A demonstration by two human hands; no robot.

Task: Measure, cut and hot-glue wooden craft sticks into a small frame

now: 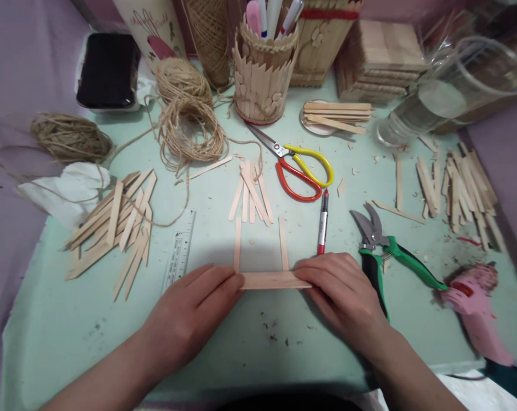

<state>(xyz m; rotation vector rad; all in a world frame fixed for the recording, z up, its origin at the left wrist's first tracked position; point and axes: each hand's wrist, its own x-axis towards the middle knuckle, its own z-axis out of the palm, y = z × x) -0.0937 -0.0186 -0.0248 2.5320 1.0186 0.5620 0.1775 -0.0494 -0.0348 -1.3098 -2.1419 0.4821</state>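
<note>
A wide popsicle stick [273,280] lies crosswise over the near ends of two narrow sticks, the left one [237,242] and the right one [283,241], which point away from me. My left hand [193,314] has its fingers closed on the wide stick's left end. At its right end, my right hand [344,299] grips it the same way, thumb and fingers together. A red-capped pen [323,222] lies just beyond my right hand. Beside my left hand is a clear ruler [180,248], partly hidden by the hand.
Scissors [299,165] lie beyond several loose sticks [252,194]. To the right are green-handled pruning shears [387,245], a pink glue gun [476,314] and a tilted clear plastic cup [447,97]. Cut sticks [116,222] and twine [193,131] occupy the left; a stick-covered pen holder [260,85] stands behind.
</note>
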